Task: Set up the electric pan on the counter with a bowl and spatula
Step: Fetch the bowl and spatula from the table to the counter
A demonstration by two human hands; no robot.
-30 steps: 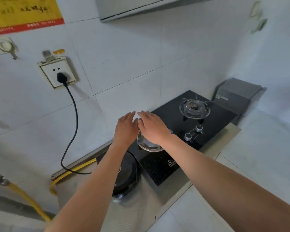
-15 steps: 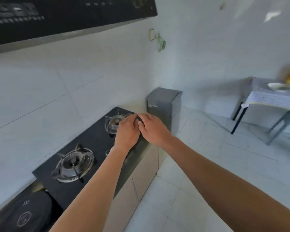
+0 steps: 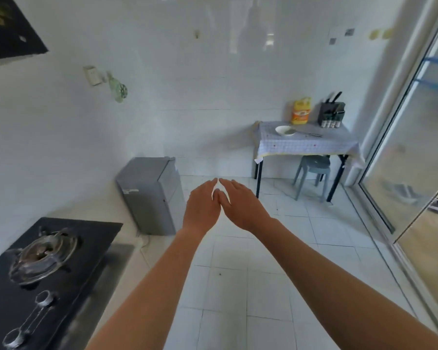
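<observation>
My left hand and my right hand are stretched out side by side in front of me, flat, fingers extended and touching at the tips, holding nothing. A white bowl sits on a small table with a checked cloth across the room. A thin utensil lies beside the bowl; whether it is the spatula I cannot tell. The electric pan is out of view.
A black gas hob with a burner and knobs is on the counter at lower left. A grey box-like unit stands on the floor by the wall. A yellow bottle, a knife block, a stool and a glass sliding door are at the right.
My view has swung right, away from the electric pan and wall socket, past the hob, to the room and far table. Both hands stayed together in front, empty.
</observation>
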